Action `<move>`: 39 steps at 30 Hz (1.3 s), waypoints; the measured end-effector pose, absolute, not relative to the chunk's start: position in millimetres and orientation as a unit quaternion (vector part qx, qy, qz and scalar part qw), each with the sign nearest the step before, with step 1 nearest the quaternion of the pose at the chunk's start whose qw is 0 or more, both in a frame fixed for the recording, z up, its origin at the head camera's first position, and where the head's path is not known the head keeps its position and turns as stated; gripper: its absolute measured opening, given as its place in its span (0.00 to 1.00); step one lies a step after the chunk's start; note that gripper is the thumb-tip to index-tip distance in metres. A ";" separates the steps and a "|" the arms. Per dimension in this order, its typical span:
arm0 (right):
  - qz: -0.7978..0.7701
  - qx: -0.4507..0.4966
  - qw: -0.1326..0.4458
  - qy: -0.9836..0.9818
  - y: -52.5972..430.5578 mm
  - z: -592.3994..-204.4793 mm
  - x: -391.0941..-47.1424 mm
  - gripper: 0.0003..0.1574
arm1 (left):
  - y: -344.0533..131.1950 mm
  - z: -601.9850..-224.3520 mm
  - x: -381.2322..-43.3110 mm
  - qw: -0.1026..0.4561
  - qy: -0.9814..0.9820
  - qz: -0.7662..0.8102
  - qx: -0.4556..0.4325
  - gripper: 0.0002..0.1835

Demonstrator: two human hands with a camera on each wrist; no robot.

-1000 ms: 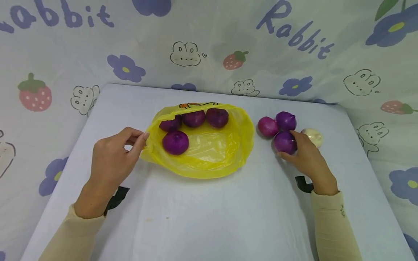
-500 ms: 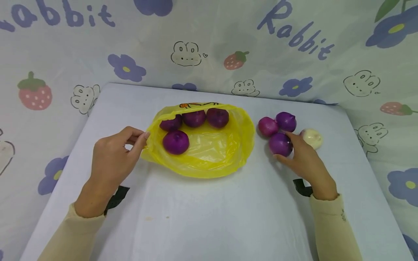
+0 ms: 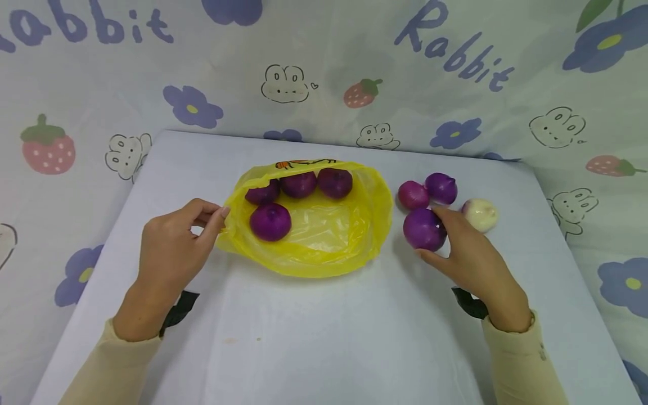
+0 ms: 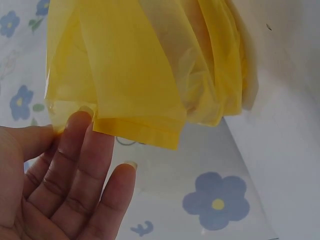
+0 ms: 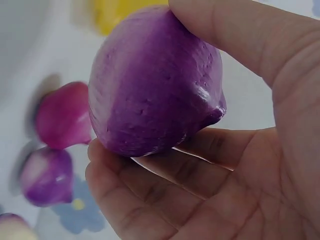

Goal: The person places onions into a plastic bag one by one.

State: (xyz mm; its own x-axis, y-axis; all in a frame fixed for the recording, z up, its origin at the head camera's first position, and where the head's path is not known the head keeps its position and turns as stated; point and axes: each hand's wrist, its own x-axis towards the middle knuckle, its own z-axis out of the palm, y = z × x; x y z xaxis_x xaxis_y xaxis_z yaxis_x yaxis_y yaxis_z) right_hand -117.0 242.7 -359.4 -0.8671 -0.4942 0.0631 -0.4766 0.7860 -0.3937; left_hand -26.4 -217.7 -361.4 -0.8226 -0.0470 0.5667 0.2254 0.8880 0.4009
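Observation:
My left hand (image 3: 177, 247) pinches the left edge of a yellow plastic bag (image 3: 324, 261) between thumb and fingers; the left wrist view shows the thin bag edge (image 4: 135, 100) at the fingertips. The bag's mouth gapes toward me, with several purple onions inside, the nearest onion (image 3: 270, 221) lying at the left. My right hand (image 3: 476, 264) grips a glossy purple onion (image 5: 155, 85) between thumb and fingertips, to the right of the bag. Behind the held onion are a pinkish-red onion (image 3: 413, 194) and another purple onion (image 3: 441, 188).
A pale cream onion (image 3: 480, 215) lies on the white table (image 3: 324, 343) just right of my right hand. Behind the table hangs a cloth (image 3: 324, 50) printed with rabbits, strawberries and flowers. Dark straps (image 3: 471, 304) show at both wrists.
My right hand has moved left and toward me with the purple onion, away from the cream onion and nearer the bag. The left hand stays on the bag's edge.

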 end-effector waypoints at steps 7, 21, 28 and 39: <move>-0.198 -0.296 0.001 0.935 229.5 -347.9 -106.9 0.56 | -219.6 -360.2 -25.8 0.300 -0.924 -0.230 -0.056 0.06; -0.177 -0.342 0.029 0.923 196.2 -322.4 -101.5 0.57 | -220.1 -361.1 -22.9 0.296 -0.926 -0.231 -0.047 0.06; -0.179 -0.376 0.030 0.909 171.2 -317.1 -101.1 0.54 | -220.2 -361.8 -24.2 0.298 -0.924 -0.232 -0.056 0.06; -0.189 -0.390 0.051 0.900 132.3 -310.6 -110.4 0.55 | -220.2 -361.8 -25.4 0.302 -0.922 -0.235 -0.061 0.05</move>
State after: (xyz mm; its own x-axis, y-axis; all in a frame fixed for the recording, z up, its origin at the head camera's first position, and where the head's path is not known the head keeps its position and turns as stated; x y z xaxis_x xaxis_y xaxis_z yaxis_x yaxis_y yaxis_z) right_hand -110.4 132.3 -310.6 -0.6905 -0.7213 0.0546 -0.6824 0.6245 -0.3798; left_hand -25.4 -220.2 -361.8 -0.8103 -0.0302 0.5853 0.2538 0.8821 0.3969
